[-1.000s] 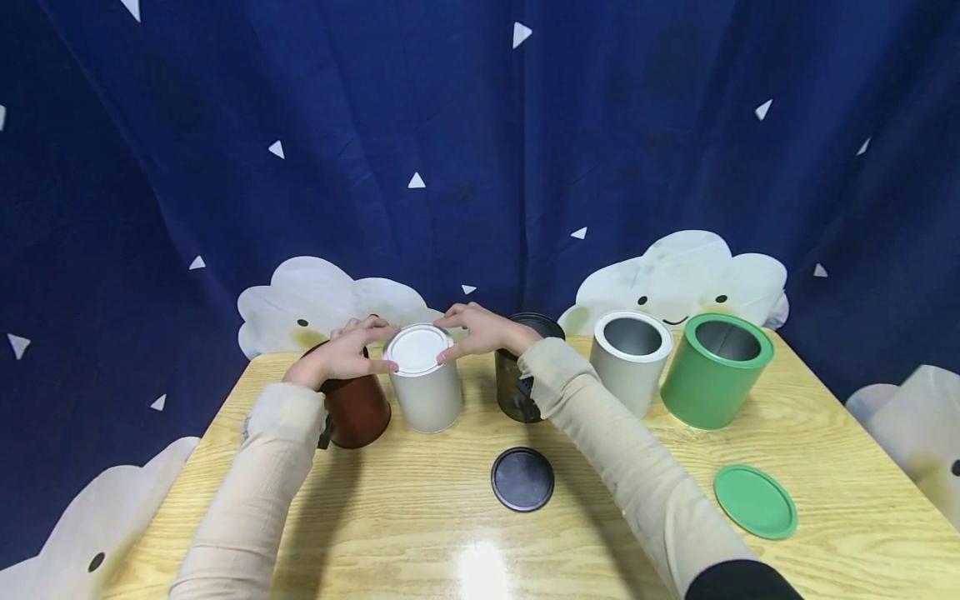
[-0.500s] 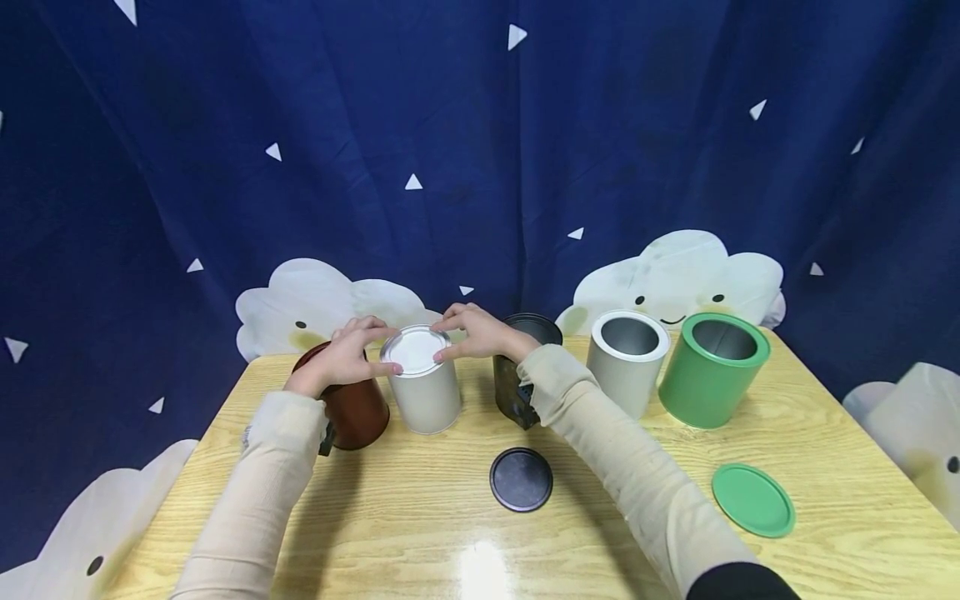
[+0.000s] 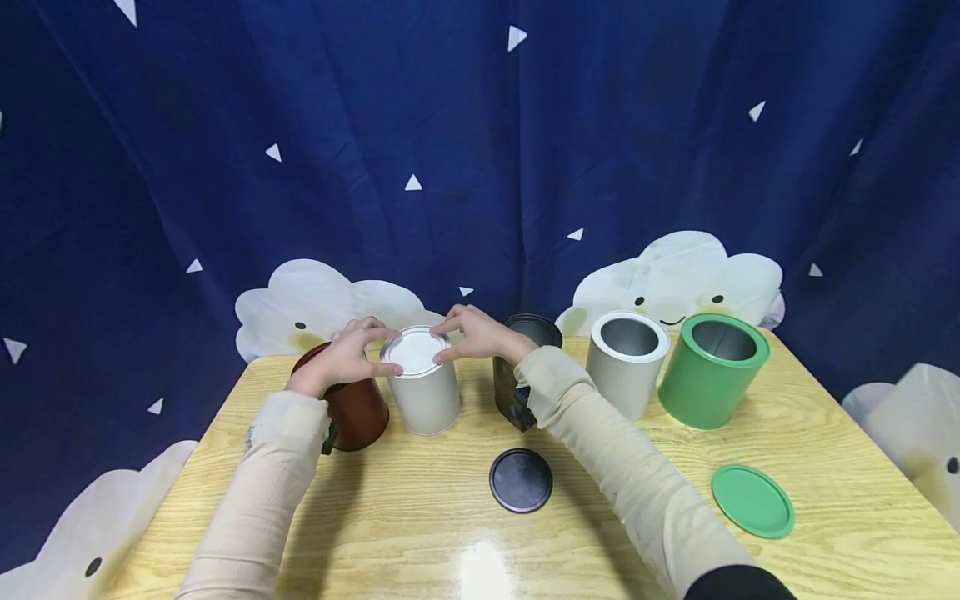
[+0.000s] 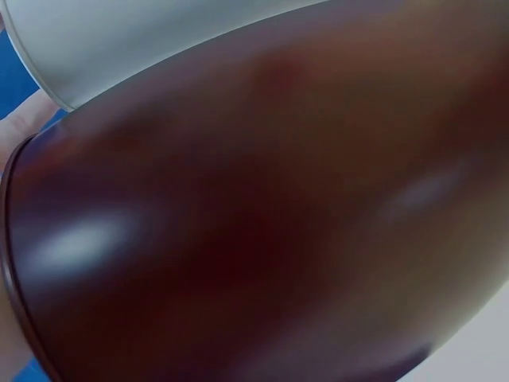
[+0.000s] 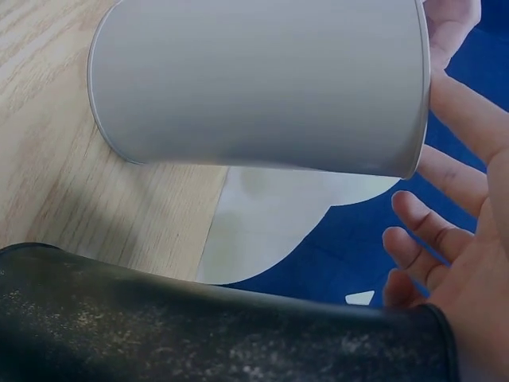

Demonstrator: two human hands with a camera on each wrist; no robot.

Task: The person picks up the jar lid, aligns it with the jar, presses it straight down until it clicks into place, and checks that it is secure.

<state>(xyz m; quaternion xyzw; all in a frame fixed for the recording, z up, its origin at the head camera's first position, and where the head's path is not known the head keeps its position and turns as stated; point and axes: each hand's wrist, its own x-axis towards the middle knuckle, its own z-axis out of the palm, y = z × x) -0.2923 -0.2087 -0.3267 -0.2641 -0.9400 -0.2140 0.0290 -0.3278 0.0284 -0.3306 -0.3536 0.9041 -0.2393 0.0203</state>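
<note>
A white can stands upright on the table with a white lid across its top. My left hand touches the lid's left edge with thumb and index finger spread apart. At the lid's right edge, my right hand does the same from the other side. In the right wrist view, straight fingers meet the can's rim while the others hang loosely clear of it. A dark brown can stands under my left wrist, its top partly hidden, and fills most of the left wrist view.
A black can stands behind my right wrist. Farther right are an open white can and an open green can. A black lid and a green lid lie flat on the wooden table. A blue curtain hangs behind.
Both hands stay at the white lid with almost no movement. The head view has shifted very slightly; the cans and loose lids keep their places.
</note>
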